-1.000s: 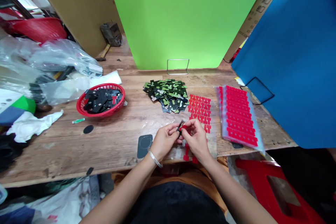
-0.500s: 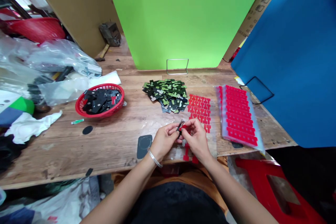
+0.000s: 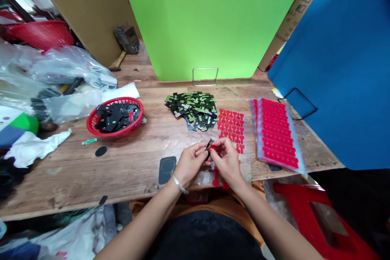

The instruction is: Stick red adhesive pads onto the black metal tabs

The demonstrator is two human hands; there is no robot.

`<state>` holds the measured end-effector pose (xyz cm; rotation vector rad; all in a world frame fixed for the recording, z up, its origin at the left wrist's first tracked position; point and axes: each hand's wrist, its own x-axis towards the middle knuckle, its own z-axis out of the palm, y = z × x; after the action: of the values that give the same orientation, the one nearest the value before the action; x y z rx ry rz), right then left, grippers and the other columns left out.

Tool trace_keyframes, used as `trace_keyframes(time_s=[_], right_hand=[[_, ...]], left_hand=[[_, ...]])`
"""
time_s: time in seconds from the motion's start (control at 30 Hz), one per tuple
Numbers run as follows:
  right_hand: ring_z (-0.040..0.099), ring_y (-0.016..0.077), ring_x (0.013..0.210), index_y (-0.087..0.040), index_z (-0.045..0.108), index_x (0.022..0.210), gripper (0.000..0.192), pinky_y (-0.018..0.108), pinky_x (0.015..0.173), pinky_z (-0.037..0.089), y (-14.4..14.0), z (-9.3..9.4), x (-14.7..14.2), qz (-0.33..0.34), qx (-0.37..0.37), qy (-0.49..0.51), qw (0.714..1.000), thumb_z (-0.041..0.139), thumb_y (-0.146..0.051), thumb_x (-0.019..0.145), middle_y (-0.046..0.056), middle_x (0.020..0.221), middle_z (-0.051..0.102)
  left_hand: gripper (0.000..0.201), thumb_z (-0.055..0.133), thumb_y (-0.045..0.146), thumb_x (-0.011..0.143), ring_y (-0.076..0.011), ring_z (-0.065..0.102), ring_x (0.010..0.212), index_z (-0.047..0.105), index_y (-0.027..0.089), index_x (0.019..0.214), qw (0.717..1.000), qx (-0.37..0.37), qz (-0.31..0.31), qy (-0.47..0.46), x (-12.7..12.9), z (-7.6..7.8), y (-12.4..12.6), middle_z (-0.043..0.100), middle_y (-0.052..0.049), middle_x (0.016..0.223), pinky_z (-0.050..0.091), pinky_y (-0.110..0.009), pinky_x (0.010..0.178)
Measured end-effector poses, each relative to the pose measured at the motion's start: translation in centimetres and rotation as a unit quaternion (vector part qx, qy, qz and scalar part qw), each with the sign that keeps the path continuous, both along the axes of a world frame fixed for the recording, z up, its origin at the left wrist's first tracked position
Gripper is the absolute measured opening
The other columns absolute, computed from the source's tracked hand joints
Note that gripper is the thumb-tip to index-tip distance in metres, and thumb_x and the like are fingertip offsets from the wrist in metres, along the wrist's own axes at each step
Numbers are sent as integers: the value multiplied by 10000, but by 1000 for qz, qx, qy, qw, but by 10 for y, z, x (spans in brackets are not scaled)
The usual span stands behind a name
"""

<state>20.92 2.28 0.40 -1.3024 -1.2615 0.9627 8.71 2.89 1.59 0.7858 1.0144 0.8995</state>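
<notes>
Close to the table's front edge, my left hand (image 3: 191, 161) pinches a small black plate (image 3: 209, 144). My right hand (image 3: 228, 160) meets it from the other side, its fingertips closed on a red T-shaped sticker (image 3: 211, 147) that lies against the plate. Fingers cover much of both pieces. Under and beyond my right hand lies a clear sheet with rows of red T-shaped stickers (image 3: 230, 124). A heap of black and green plates (image 3: 195, 107) sits just behind my hands.
On the left stands a red basket (image 3: 115, 133) of black plates. Stacked sheets of red stickers (image 3: 278, 134) lie at the right. A green board (image 3: 213, 20) and a blue board (image 3: 344, 73) rise behind. Plastic bags (image 3: 67, 63) crowd the left side.
The view has shifted very slightly. Both hands keep the same grip and place, with the red sticker still against the black plate.
</notes>
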Motion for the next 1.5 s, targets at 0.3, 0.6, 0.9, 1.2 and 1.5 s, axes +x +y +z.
trace_keyframes(time_s=[0.3,0.6,0.9,1.2,1.5], right_hand=[[583,114,593,-202,488,869,70,230,551,479,-6,7,-3,26,13,-26,999,495,-237,809,-9,748,580],[541,132,741,-189,550,806,62,252,573,476,-1,18,2,-41,79,-128,988,494,-217,801,76,1036,471],[519,140,810,-193,532,757,71,231,605,445,9,19,7,-30,74,-131,988,480,-152,783,29,886,509],[518,136,777,-191,529,764,65,233,609,440,10,20,7,-25,56,-118,991,485,-145,777,15,833,518],[531,111,651,-196,498,889,161,225,563,453,9,18,9,-29,-11,-18,999,568,-237,750,6,819,530]], left_hand=[[331,643,231,691,-104,589,576,620,94,991,998,10,52,22,2,-2,0,669,-36,697,499,-207,556],[355,638,245,706,-116,605,586,594,90,1022,998,20,56,23,3,1,-2,665,-37,648,488,-198,544],[373,639,258,706,-119,605,582,594,84,1033,998,27,48,26,5,4,-2,670,-49,654,487,-205,548],[373,631,242,713,-123,607,595,590,84,1048,998,26,48,25,5,6,-1,668,-45,657,490,-210,553],[373,639,277,710,-129,610,615,619,112,1044,999,28,20,14,2,5,-4,671,-48,672,491,-216,572]])
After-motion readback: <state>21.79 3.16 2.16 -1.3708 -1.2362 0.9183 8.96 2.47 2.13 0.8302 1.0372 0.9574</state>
